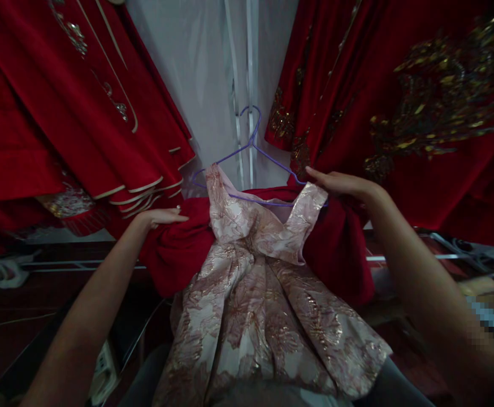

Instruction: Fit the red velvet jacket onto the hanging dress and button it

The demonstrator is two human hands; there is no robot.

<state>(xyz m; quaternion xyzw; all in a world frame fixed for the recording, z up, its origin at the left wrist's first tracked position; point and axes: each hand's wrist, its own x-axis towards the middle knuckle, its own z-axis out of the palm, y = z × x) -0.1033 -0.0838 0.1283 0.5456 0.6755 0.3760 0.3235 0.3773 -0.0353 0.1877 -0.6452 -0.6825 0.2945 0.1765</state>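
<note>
A pale pink and gold brocade dress (247, 305) hangs by its wide shoulder straps on a thin purple hanger (253, 141). Behind the dress a dark red garment (183, 243) spreads out to both sides. On the left, my left hand (162, 217) is closed on the edge of this garment, fingertips toward the dress. My right hand (340, 183) is closed at the garment's upper right edge, beside the right strap and the hanger's end; its thumb side points at the hanger, and its other fingers are partly hidden.
Red garments with gold trim (137, 152) hang on the left. More red garments with gold sequins (433, 96) hang on the right. Between them are a pale wall covering (200, 73) and white vertical poles (250, 68). A white power strip (104, 367) and cables lie low on the left.
</note>
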